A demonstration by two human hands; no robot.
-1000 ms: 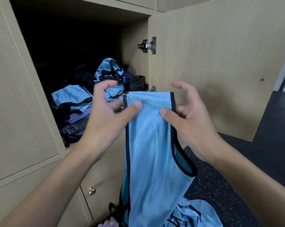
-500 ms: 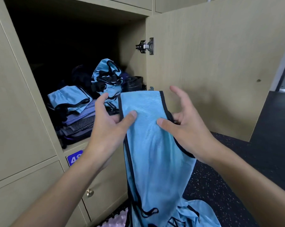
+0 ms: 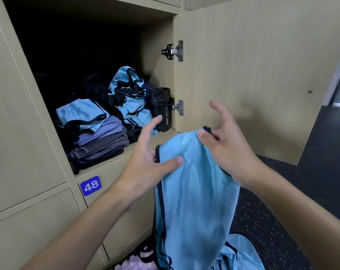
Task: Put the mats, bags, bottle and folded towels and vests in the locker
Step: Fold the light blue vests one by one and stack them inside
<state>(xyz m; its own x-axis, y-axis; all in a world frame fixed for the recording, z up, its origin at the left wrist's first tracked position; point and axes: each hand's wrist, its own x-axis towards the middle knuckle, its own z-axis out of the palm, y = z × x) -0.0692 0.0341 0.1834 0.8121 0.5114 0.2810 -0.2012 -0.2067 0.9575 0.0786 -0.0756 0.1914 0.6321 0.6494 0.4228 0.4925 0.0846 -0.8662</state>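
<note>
Both hands hold one blue vest (image 3: 194, 191) in front of the open locker (image 3: 126, 155).

The left hand (image 3: 145, 164) pinches the vest's left hem, which is trimmed in black. Its thumb is pressed flat on the cloth and the lower fingers sit behind the edge, while the index finger (image 3: 155, 121) points up and away, holding nothing. The right hand (image 3: 229, 147) pinches the upper right corner between the thumb and curled fingers, with its index finger also lifted clear. The vest hangs from these two grips, outside the locker and just below its shelf edge, and its lower part runs out of view.

Locker contents:
- A stack of folded towels (image 3: 100, 141) lies at the left front, with a folded vest (image 3: 81, 112) on top.
- A crumpled blue bundle (image 3: 130, 94) with black cords stands behind and to the right of the stack.
- A black bottle (image 3: 162, 110) stands upright against the right wall, beside the lower hinge (image 3: 178, 107).

The door (image 3: 253, 75) is swung fully open to the right. A blue plate (image 3: 90, 185) marked 48 sits below the shelf. More blue cloth (image 3: 243, 254) lies on the dark speckled floor (image 3: 301, 191).
</note>
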